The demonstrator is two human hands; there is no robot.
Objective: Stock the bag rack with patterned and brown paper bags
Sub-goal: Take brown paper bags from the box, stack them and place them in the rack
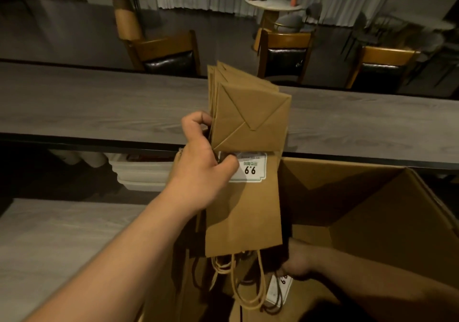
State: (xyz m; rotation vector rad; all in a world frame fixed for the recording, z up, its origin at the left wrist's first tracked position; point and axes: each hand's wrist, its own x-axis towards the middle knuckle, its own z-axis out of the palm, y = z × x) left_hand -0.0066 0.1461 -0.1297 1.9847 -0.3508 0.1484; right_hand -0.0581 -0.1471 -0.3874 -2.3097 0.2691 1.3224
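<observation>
Barely begun: left hand (206, 165) gripping a stack of brown bags (246, 172) above the open cardboard box (372, 197), near the worktop (99, 108). Right hand (298, 259) down inside, fingers hidden. No rack visible, patterned bags unseen.

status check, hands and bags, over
Left hand grips brown bags, upside down. Right hand down in carton, grip hidden. No rack in view.

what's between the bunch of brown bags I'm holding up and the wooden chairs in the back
In the head view, the long grey counter runs across between the brown bags, held in your left hand, and the wooden chairs. The stretch of it behind the bags looks bare.
</observation>
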